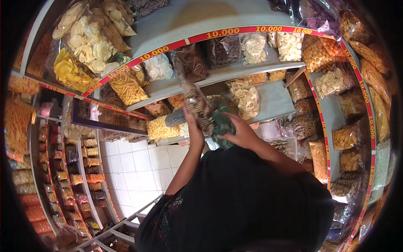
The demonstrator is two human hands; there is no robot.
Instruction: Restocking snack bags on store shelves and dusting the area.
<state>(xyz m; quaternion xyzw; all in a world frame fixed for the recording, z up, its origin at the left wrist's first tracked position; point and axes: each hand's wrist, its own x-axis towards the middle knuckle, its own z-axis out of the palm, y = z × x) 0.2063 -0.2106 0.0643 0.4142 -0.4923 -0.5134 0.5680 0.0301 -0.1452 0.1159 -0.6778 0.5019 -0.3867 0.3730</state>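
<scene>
My left hand (193,129) lies along the left side of a clear plastic bag of brown snacks (197,105), held up in front of my chest. On the bag's lower right, my right hand (237,129) holds a bunched dark green cloth (223,127) against it. The cloth hides part of the bag's lower end. Behind the bag, the shelves carry a bag of dark brown chips (190,64), a bag of pale chips (247,99) and a grey duster-like thing (175,117) resting on yellow snacks (159,127).
Grey shelves (217,74) with red price strips curve around me, filled with bagged snacks. Large bags of chips (89,44) stand at the upper left. A metal ladder (126,225) is at the lower left, over a white tiled floor (138,160). A dark-framed panel (107,126) juts out at left.
</scene>
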